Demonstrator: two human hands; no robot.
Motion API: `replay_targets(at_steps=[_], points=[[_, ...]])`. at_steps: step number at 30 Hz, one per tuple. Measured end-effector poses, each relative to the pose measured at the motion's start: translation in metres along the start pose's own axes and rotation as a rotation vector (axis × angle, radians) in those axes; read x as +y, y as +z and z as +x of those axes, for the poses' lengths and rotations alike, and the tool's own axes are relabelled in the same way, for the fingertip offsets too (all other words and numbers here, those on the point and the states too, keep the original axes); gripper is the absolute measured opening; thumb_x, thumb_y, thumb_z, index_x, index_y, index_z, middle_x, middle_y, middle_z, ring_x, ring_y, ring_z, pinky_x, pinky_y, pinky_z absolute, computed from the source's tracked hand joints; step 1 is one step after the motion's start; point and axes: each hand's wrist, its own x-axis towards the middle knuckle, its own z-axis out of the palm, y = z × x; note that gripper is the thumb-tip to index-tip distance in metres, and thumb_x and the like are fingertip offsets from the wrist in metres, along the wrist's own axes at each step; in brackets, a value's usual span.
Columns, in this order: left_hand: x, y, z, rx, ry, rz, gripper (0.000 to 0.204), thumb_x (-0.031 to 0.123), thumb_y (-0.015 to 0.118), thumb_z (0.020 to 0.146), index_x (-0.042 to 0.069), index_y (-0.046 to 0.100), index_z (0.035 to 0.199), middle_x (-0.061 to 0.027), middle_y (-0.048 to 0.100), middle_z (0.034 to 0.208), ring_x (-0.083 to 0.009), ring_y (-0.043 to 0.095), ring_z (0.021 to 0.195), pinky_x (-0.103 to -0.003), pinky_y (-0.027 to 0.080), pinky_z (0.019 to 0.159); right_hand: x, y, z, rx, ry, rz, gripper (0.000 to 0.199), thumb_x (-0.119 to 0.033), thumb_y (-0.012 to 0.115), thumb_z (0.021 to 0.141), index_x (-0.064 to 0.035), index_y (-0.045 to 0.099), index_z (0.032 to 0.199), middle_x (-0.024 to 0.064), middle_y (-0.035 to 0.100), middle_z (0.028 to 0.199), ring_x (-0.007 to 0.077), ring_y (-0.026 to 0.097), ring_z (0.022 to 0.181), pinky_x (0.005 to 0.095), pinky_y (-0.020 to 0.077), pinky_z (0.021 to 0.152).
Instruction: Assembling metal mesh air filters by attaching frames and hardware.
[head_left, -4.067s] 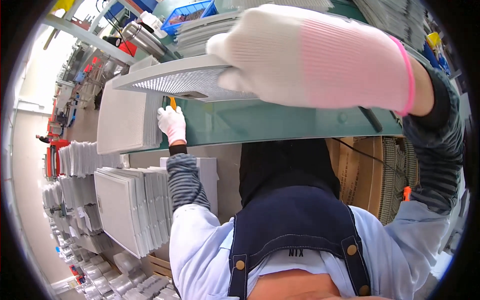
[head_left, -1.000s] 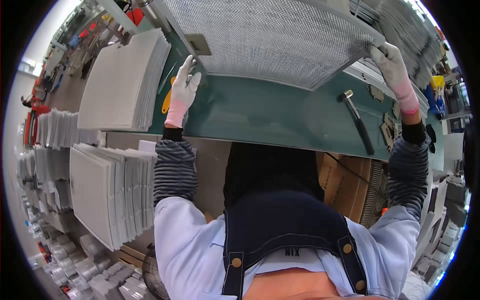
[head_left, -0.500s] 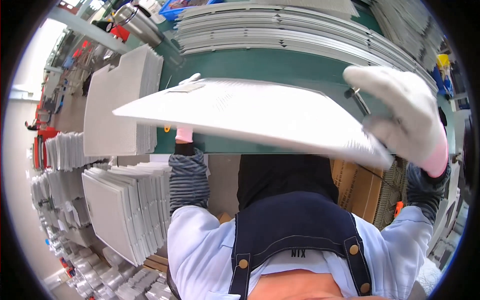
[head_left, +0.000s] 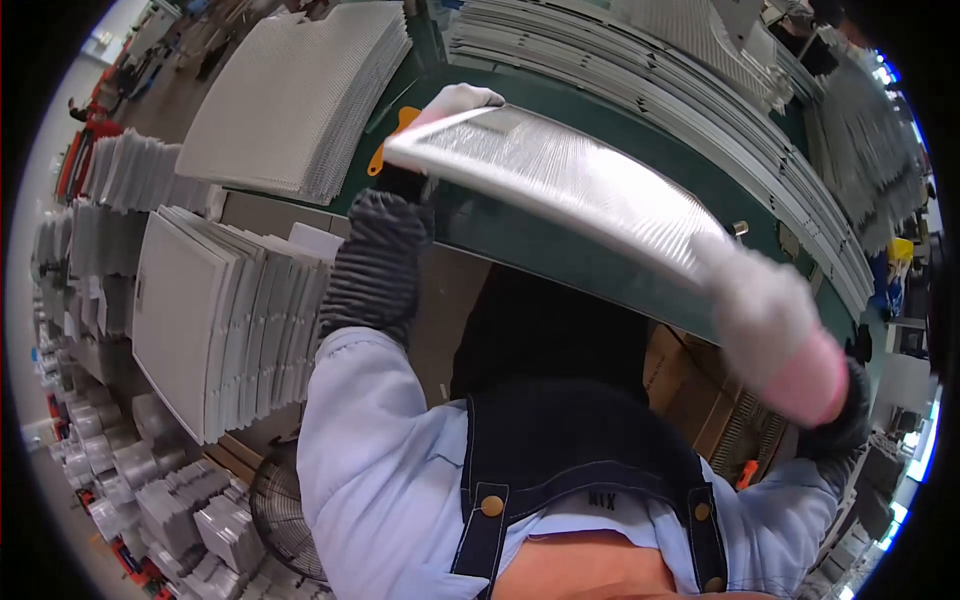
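"What did the hands hold?"

"Both hands held one thin white panel (head_left: 570, 185) with tiny holes all over it. The left hand (head_left: 455, 100) (in a white glove) was closed around the far end. The right hand (head_left: 765, 310), in a white glove with a pink cuff, was closed around the near end."

"Where was the panel?"

"It was up in the air, above the green table (head_left: 600, 255), not touching it. It was tilted, so its thin edge showed."

"Why a hand on each end?"

"It looked long and bendy. I think a hand at each end kept it from flopping."

"What lay under it?"

"An orange tool (head_left: 392, 140) lay on the table just beside the left hand. A small metal bit (head_left: 740, 229) sat near the right hand, but it was too small to tell what it was."

"And further out?"

"A flat pile of white panels (head_left: 300, 95) lay on the table to the left. Long rows of grey sheets (head_left: 640, 65) ran across the back of the table. Below, more white panels (head_left: 220, 310) stood on edge, side by side, maybe so each one was easy to pull out. Cardboard boxes (head_left: 690, 385) sat under the table on the right."
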Motion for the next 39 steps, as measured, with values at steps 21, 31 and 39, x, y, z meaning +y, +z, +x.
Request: replay_targets(at_steps=[21, 31, 39], points=[[-0.047, 0.023, 0.038, -0.26, -0.271, 0.404, 0.035, 0.023, 0.06, 0.087, 0.008, 0.062, 0.118, -0.0146, 0.064, 0.117, -0.0298, 0.057, 0.113, -0.035, 0.044, 0.097, 0.061, -0.03, 0.034, 0.161, 0.036, 0.347, 0.04, 0.0, 0.055, 0.079, 0.0039, 0.056, 0.119, 0.0202, 0.062, 0.087, 0.0325, 0.064, 0.073, 0.0355, 0.0511, 0.067], [-0.039, 0.004, -0.034, 0.122, -0.364, -0.093, 0.044, 0.003, 0.053, 0.091, 0.004, 0.05, 0.134, -0.0131, 0.068, 0.111, -0.0171, 0.065, 0.097, -0.027, 0.049, 0.086, -0.022, 0.18, -0.014, 0.189, -0.004, 0.509, 0.066, -0.033, 0.08, 0.064, -0.0024, 0.058, 0.118, 0.0147, 0.062, 0.108, 0.0311, 0.063, 0.088, 0.0424, 0.052, 0.077], [-0.037, 0.054, -0.002, 0.275, -0.372, 0.078, 0.044, 0.006, 0.053, 0.091, 0.002, 0.048, 0.135, -0.0188, 0.064, 0.119, -0.0274, 0.064, 0.107, -0.033, 0.048, 0.093, 0.183, 0.269, -0.06, 0.363, 0.988, -0.138, 0.028, -0.024, 0.065, 0.084, -0.0107, 0.057, 0.107, 0.0086, 0.059, 0.098, 0.0299, 0.061, 0.089, 0.0392, 0.0519, 0.075]])
